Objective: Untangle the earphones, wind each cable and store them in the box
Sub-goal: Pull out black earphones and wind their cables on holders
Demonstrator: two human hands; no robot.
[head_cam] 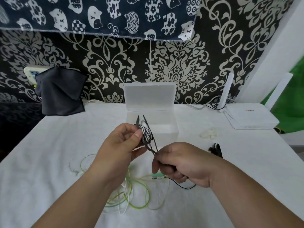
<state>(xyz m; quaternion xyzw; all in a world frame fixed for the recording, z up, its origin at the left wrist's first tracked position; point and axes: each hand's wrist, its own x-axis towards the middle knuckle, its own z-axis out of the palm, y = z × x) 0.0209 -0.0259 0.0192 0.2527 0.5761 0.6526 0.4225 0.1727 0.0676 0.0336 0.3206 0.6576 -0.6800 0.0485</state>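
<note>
My left hand (122, 142) grips a small wound bundle of black-and-white earphone cable (146, 133), held up over the table just in front of the box. My right hand (178, 163) pinches the black cable's loose end where it leaves the bundle; the rest of that cable (184, 186) trails out under the hand. A tangle of green and white earphone cables (131, 199) lies on the white cloth below both forearms, with a green plug (156, 176) beside it. The clear plastic box (171, 130) stands behind the hands, its lid (149, 96) open and upright.
A white router (250, 117) with an upright antenna sits at the back right. Some small black items (216, 149) and a small white lump (209, 134) lie right of the box. A dark cloth (60, 92) hangs at the back left. The patterned wall is close behind.
</note>
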